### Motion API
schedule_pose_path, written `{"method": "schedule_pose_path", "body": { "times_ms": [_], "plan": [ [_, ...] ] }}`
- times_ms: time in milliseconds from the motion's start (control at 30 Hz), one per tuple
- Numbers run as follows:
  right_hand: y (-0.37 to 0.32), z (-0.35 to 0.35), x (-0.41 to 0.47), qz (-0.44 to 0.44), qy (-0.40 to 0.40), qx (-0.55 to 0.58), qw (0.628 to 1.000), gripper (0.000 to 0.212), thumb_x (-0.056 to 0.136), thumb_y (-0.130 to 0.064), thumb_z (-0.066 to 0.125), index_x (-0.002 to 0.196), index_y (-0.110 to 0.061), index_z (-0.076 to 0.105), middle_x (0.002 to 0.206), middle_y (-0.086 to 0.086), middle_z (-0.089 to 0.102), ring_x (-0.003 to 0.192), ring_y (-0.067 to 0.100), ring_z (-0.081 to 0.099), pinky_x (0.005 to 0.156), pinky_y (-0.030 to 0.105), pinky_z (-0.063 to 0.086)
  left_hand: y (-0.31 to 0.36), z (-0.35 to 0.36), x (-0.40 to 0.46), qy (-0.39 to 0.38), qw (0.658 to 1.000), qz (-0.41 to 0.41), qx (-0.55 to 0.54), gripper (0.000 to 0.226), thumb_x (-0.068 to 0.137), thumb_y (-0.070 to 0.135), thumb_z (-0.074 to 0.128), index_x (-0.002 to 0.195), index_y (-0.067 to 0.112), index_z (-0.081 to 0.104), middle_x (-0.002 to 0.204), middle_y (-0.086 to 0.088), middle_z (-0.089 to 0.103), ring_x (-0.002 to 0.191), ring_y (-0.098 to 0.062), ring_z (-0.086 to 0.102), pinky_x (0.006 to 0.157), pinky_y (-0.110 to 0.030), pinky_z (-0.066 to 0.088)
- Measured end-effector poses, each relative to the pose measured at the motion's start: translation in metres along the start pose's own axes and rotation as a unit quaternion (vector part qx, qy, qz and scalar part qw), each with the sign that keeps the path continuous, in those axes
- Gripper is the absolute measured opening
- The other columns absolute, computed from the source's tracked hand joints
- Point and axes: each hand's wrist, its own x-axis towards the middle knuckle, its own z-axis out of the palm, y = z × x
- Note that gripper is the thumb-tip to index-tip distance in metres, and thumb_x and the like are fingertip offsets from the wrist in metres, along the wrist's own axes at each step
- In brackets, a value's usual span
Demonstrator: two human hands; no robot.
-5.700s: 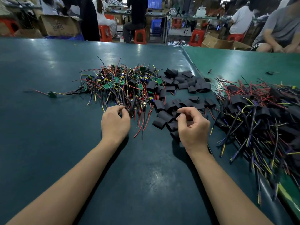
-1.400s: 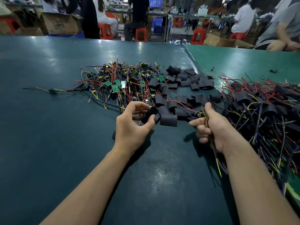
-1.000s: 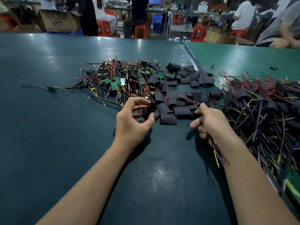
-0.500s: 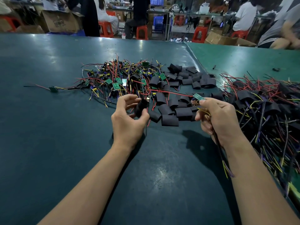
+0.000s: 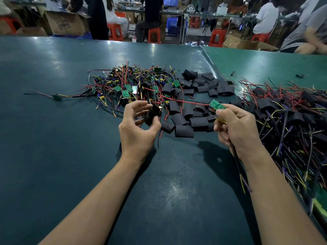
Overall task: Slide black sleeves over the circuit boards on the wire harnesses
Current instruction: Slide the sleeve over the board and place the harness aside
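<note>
bare pile [image 5: 127, 85]: unsleeved harnesses, far left of centre on the table [image 5: 53, 138].
left hand [image 5: 137, 128]: thumb and fingers pinch a black sleeve [image 5: 152, 114], mouth looks open, turned toward the right.
loose sleeves [image 5: 191, 110]: heap between the hands.
right hand [image 5: 237, 128]: fingers curled round the harness wires [image 5: 238, 167]; circuit board [image 5: 216, 105] sticks out past the thumb, well apart from the sleeve.
done pile [image 5: 286, 114]: far right.
tip: keep the mouth rounded, lead with the board's narrow edge, feed the red lead first.
</note>
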Motion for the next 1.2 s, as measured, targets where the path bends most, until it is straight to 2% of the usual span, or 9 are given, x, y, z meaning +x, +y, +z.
{"method": "schedule_pose_path", "body": {
  "times_ms": [333,500,733,933,1200],
  "plan": [
    [0.0015,-0.0015,-0.0017,0.000,-0.037,-0.028,0.999,0.021,0.092,-0.001,0.056,0.095,-0.016,0.070,0.049,0.007,0.055,0.028,0.013,0.029,0.033,0.015,0.025,-0.0012,0.0000,-0.0006,-0.002,1.000,-0.004,0.024,0.042,0.076,0.015,0.074,0.109,0.029,0.052,0.104,0.010,0.069,0.102,-0.009,0.066,0.088,-0.046,0.054],
    [0.0023,-0.0017,-0.0026,0.007,-0.065,-0.028,0.997,0.023,0.091,0.000,0.056,0.103,-0.015,0.069,0.050,0.009,0.055,0.028,0.012,0.029,0.034,0.015,0.026,-0.0027,-0.0004,-0.0003,0.018,0.999,-0.015,0.040,0.043,0.076,0.011,0.076,0.109,0.028,0.054,0.101,0.010,0.069,0.096,-0.005,0.066,0.084,-0.037,0.055],
    [0.0030,0.0002,-0.0039,0.009,-0.089,-0.022,0.996,0.039,0.089,-0.001,0.057,0.091,-0.035,0.076,0.048,0.008,0.054,0.029,0.011,0.028,0.034,0.015,0.026,-0.0019,-0.0007,0.0021,0.031,0.998,-0.041,0.042,0.041,0.077,0.011,0.077,0.105,0.030,0.054,0.101,0.009,0.069,0.094,-0.007,0.066,0.074,-0.021,0.052],
    [0.0047,-0.0003,-0.0035,0.016,-0.087,-0.052,0.995,0.030,0.090,0.000,0.057,0.104,-0.024,0.069,0.048,0.008,0.053,0.030,0.011,0.028,0.034,0.016,0.025,-0.0026,-0.0008,0.0031,0.043,0.997,-0.042,0.048,0.039,0.077,0.011,0.078,0.105,0.026,0.056,0.099,0.008,0.068,0.092,-0.005,0.066,0.071,-0.012,0.047],
    [0.0048,-0.0007,-0.0046,0.022,-0.095,-0.068,0.993,0.031,0.090,0.003,0.056,0.103,-0.021,0.068,0.043,0.001,0.046,0.030,0.009,0.028,0.034,0.015,0.023,-0.0022,-0.0007,0.0037,0.043,0.997,-0.036,0.058,0.037,0.077,0.009,0.077,0.102,0.026,0.056,0.098,0.008,0.067,0.091,0.001,0.063,0.073,-0.005,0.041]
  ]
}}
